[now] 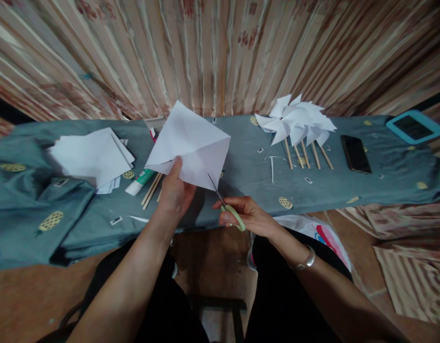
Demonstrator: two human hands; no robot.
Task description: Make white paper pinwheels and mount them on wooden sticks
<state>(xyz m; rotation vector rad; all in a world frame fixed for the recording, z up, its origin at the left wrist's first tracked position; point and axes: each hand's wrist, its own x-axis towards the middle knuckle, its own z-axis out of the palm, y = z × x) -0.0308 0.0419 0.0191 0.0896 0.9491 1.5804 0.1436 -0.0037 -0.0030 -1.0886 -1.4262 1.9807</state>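
Head view shows your left hand (177,191) with thumb and fingers clamped on the near edge of a white sheet (191,136), seemingly to steady it where your right hand (250,214), fingers closed around the scissors (236,214), brings the blades over one corner. Just left of your left fingers lie a tube (143,178) and sticks (148,193), perhaps for easy reach; well beyond your right fingers, pinwheels (294,120) rest on the surface (330,188), probably clear of the blades.

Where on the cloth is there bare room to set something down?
Apart from its print, the cloth looks bare between the phone and the right end, below the blue device, and along the front edge below the pinwheels. It's crowded beside the left hand: paper stack, glue tube, sticks.
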